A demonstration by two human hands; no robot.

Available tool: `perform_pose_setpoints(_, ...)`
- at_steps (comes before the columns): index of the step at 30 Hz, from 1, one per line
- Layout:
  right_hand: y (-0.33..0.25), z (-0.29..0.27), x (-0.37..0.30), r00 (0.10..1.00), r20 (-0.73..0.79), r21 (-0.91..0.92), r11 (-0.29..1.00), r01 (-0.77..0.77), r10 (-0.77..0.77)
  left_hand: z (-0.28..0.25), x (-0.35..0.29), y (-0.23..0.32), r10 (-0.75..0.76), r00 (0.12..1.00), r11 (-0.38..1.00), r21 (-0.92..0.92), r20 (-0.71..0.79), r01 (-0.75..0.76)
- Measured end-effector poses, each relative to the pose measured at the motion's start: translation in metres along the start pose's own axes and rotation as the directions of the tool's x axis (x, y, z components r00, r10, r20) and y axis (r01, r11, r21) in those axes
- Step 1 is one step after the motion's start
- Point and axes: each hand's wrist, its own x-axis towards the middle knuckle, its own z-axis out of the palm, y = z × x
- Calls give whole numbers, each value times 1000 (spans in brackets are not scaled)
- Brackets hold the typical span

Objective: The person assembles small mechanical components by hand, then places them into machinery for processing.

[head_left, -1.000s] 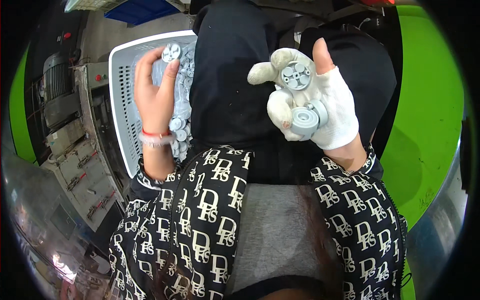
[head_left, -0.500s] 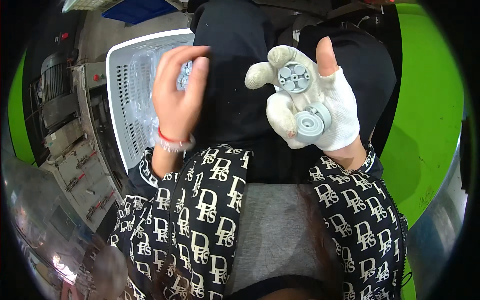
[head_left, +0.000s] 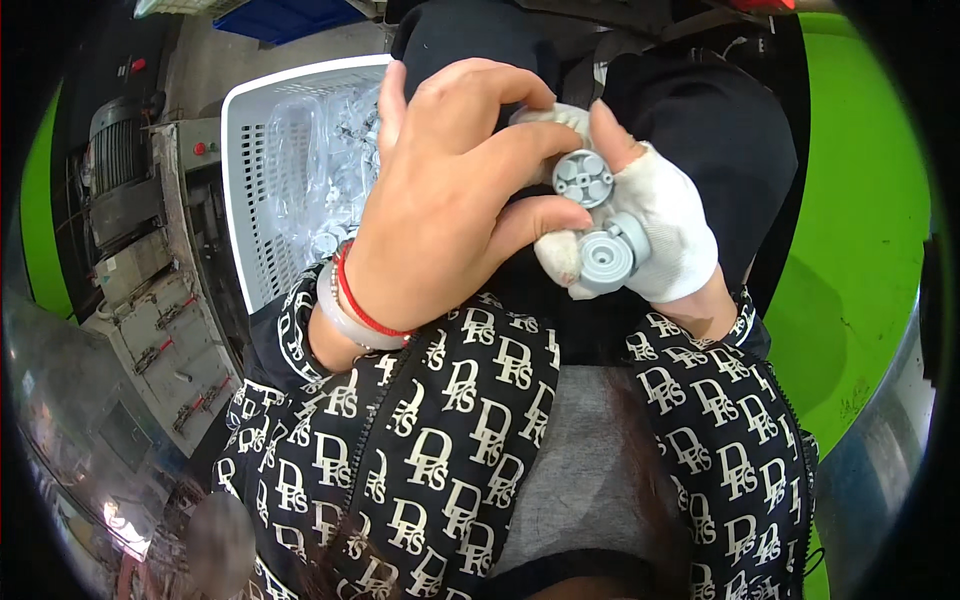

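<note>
My right hand (head_left: 668, 225), in a white glove with a bare thumb, is turned palm up with curled fingers, holding grey round plastic parts. Near its fingertips is a round part (head_left: 583, 178) whose face shows several round recesses. Lower in the palm, a stepped ring-shaped part (head_left: 606, 258) rests against another grey part (head_left: 632, 232). My bare left hand (head_left: 440, 185) reaches across from the left. Its thumb and index finger close around the edges of the upper round part, and its other fingers overlap the glove. The gloved fingers are partly hidden behind it.
At my left stands a white perforated basket (head_left: 234, 180) with a clear plastic bag (head_left: 318, 170) and many small grey parts inside. Dark-clothed legs (head_left: 470, 40) lie beneath my hands. A green surface (head_left: 840, 250) is on the right, machinery with a motor (head_left: 115, 150) on the left.
My left hand has moved from above the basket, rightward to the round part in the gloved hand. The basket's contents show more now. The right hand has shifted only slightly.
</note>
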Motion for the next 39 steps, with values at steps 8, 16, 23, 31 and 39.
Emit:
perform_pose_setpoints(8,-2,12,0,998,-9,-94,994,61,-63,2,-5,-9,-34,990,997,-69,-138,25)
perform_pose_setpoints(16,5,16,-1,894,-137,-376,858,351,-426,7,-11,-2,-259,949,918,-352,-182,184)
perform_pose_setpoints(23,11,12,1,844,-57,-609,689,394,-533,15,-13,4,-527,849,453,-833,36,317)
perform_pose_setpoints(31,14,14,2,813,-89,-570,698,432,-576,14,-11,8,-580,804,325,-870,127,371)
perform_pose_setpoints(39,14,13,2,816,-93,-576,699,423,-570,16,-12,7,-578,806,372,-838,128,400)
